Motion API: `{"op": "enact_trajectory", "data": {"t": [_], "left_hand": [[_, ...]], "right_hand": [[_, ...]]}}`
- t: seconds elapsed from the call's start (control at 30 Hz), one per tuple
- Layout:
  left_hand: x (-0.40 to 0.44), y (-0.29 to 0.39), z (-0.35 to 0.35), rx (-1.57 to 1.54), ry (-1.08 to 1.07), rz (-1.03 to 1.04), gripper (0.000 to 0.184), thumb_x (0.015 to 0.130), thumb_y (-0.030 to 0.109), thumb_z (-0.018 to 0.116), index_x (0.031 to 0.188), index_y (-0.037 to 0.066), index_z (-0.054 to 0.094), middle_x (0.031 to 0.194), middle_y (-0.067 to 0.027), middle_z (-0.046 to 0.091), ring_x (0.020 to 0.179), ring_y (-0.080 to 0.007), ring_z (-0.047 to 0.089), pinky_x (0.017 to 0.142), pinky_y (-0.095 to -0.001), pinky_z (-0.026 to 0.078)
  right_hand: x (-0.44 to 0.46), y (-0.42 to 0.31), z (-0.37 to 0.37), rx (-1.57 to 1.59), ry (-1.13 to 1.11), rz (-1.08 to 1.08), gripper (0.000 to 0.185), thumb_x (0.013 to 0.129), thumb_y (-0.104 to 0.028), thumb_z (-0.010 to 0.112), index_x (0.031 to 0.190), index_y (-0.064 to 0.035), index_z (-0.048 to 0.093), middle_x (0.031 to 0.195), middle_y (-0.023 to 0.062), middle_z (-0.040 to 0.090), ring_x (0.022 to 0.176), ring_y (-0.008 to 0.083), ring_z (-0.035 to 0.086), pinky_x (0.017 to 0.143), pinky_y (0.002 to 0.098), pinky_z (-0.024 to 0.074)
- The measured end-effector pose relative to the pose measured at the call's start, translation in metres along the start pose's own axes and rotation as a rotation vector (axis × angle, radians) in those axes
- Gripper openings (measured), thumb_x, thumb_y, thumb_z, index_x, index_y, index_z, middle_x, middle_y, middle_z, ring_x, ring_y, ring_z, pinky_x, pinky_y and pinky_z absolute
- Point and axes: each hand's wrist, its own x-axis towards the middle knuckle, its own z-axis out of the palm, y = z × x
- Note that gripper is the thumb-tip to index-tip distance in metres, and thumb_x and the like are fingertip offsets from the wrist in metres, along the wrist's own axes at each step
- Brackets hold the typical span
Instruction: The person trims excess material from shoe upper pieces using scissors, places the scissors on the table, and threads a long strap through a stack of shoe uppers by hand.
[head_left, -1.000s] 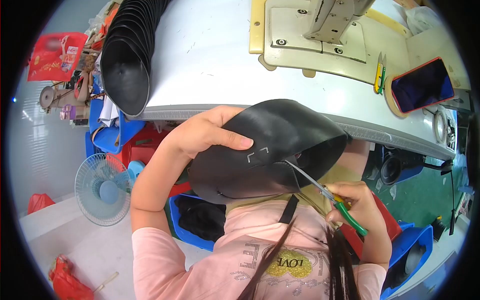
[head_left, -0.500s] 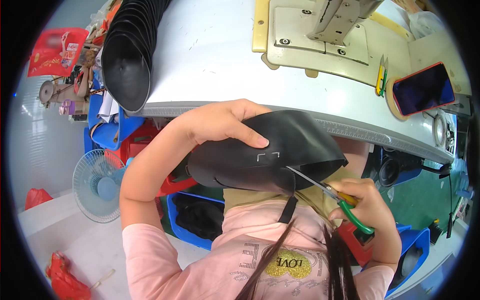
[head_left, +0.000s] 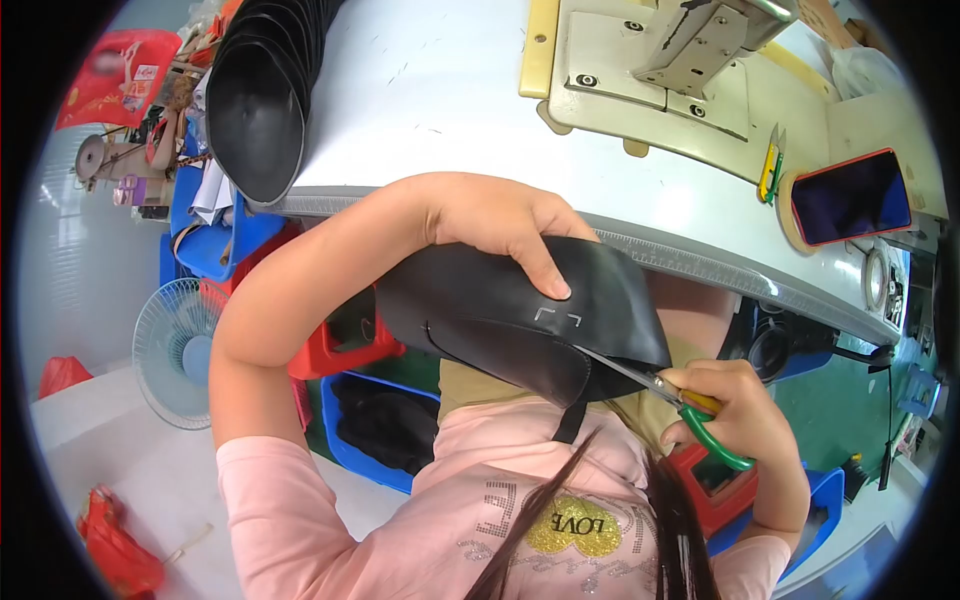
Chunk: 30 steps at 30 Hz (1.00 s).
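A black leather-like piece (head_left: 480, 300), curved like a shoe upper or a bag part, is held above my lap. My left hand (head_left: 515, 235) grips its far edge, thumb pressed on the top face and the other fingers hidden behind. White corner marks (head_left: 558, 317) show just below the thumb. In my right hand (head_left: 735, 405) are scissors (head_left: 655, 385) with one green and one yellow handle. Their blade tips touch the piece at the opening near the marks; how far they reach inside is hidden. A short black strap (head_left: 570, 423) hangs from its lower edge.
A white table (head_left: 420, 110) with a ruler edge (head_left: 690, 260) lies ahead, bearing a sewing machine (head_left: 650, 90), nested black pieces (head_left: 258, 120), thread snips (head_left: 771, 165) and a phone (head_left: 850, 197) on a tape roll. A fan (head_left: 185, 350) and blue bin (head_left: 380, 425) stand at left.
My left hand has shifted right along the black piece, which has turned and tilted a little. The scissors stay at nearly the same spot in my right hand. The view has moved slightly.
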Motion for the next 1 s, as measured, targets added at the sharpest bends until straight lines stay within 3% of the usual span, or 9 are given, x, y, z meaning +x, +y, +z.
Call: {"op": "enact_trajectory", "data": {"t": [0.23, 0.47, 0.53, 0.63, 0.73, 0.83, 0.87, 0.93, 1.0], "left_hand": [[0.014, 0.003, -0.01, 0.04, -0.094, -0.059, 0.038, 0.072, 0.005, 0.065, 0.107, -0.004, 0.055, 0.094, -0.007, 0.062, 0.079, -0.0111, 0.058, 0.073, -0.0237, 0.048], [0.021, 0.008, -0.012, 0.088, -0.148, -0.071, 0.03, 0.071, 0.006, 0.066, 0.099, -0.001, 0.059, 0.087, -0.0057, 0.063, 0.074, -0.0117, 0.059, 0.068, -0.0251, 0.048], [0.021, 0.007, -0.012, 0.096, -0.164, -0.031, 0.029, 0.071, 0.007, 0.067, 0.098, -0.001, 0.06, 0.085, -0.0057, 0.063, 0.074, -0.0114, 0.059, 0.067, -0.025, 0.048], [0.021, 0.007, -0.01, 0.074, -0.213, -0.18, 0.032, 0.073, 0.012, 0.068, 0.099, -0.003, 0.059, 0.086, -0.0048, 0.063, 0.074, -0.0082, 0.058, 0.067, -0.0226, 0.048], [0.02, 0.003, -0.003, 0.14, -0.195, -0.195, 0.03, 0.073, 0.015, 0.069, 0.094, -0.004, 0.06, 0.081, -0.0052, 0.064, 0.072, -0.0088, 0.058, 0.065, -0.0233, 0.048], [-0.011, 0.009, -0.003, 0.513, 0.001, 0.076, 0.03, 0.072, 0.017, 0.069, 0.091, -0.006, 0.061, 0.079, -0.0061, 0.064, 0.07, -0.0099, 0.057, 0.065, -0.025, 0.048], [-0.033, 0.02, 0.001, 0.552, 0.161, 0.087, 0.032, 0.072, 0.017, 0.068, 0.092, -0.006, 0.061, 0.082, -0.0072, 0.065, 0.072, -0.0107, 0.058, 0.067, -0.0262, 0.048], [-0.065, 0.011, 0.012, 0.114, 0.501, 0.202, 0.031, 0.074, 0.013, 0.065, 0.099, -0.004, 0.059, 0.087, -0.009, 0.064, 0.077, -0.0124, 0.059, 0.072, -0.0255, 0.048], [-0.076, -0.004, 0.027, -0.144, 0.779, 0.471, 0.037, 0.072, 0.008, 0.064, 0.106, -0.003, 0.055, 0.092, -0.0105, 0.062, 0.079, -0.0162, 0.061, 0.074, -0.0298, 0.05]], "right_hand": [[0.006, 0.003, 0.004, 0.02, -0.024, 0.053, 0.046, 0.061, -0.018, 0.078, 0.099, -0.0005, 0.06, 0.069, 0.0123, 0.055, 0.058, 0.0248, 0.049, 0.056, 0.0302, 0.0417], [0.01, 0.004, 0.007, 0.1, -0.037, 0.05, 0.048, 0.061, -0.018, 0.078, 0.101, 0.0006, 0.06, 0.075, 0.0143, 0.059, 0.062, 0.0249, 0.054, 0.06, 0.029, 0.045], [0.009, 0.002, 0.006, 0.085, -0.053, 0.07, 0.048, 0.061, -0.018, 0.078, 0.101, 0.0006, 0.06, 0.073, 0.0135, 0.059, 0.06, 0.024, 0.054, 0.059, 0.0288, 0.0444], [0.01, 0.0, 0.008, 0.046, -0.055, 0.021, 0.048, 0.061, -0.018, 0.079, 0.101, 0.0, 0.06, 0.069, 0.0124, 0.058, 0.057, 0.0233, 0.052, 0.055, 0.0291, 0.0432], [0.009, 0.0, 0.012, -0.013, -0.021, 0.008, 0.049, 0.058, -0.023, 0.079, 0.098, -0.0009, 0.061, 0.063, 0.0109, 0.052, 0.053, 0.0241, 0.048, 0.05, 0.0304, 0.0387], [0.002, 0.001, 0.005, -0.117, 0.006, -0.036, 0.048, 0.057, -0.022, 0.08, 0.096, -0.0022, 0.062, 0.06, 0.0089, 0.049, 0.05, 0.0223, 0.047, 0.046, 0.0302, 0.0371], [-0.002, 0.002, -0.001, -0.159, 0.018, -0.064, 0.046, 0.057, -0.02, 0.08, 0.096, -0.0026, 0.062, 0.059, 0.0081, 0.05, 0.049, 0.0212, 0.047, 0.045, 0.0298, 0.0373], [-0.013, 0.008, -0.006, -0.119, 0.12, -0.066, 0.049, 0.056, -0.023, 0.08, 0.097, -0.0028, 0.062, 0.058, 0.0066, 0.047, 0.048, 0.0194, 0.045, 0.044, 0.029, 0.0353], [-0.014, 0.004, -0.009, -0.086, 0.208, -0.068, 0.054, 0.055, -0.03, 0.079, 0.098, -0.0026, 0.062, 0.056, 0.0046, 0.043, 0.048, 0.0167, 0.043, 0.043, 0.0283, 0.0326]]}}
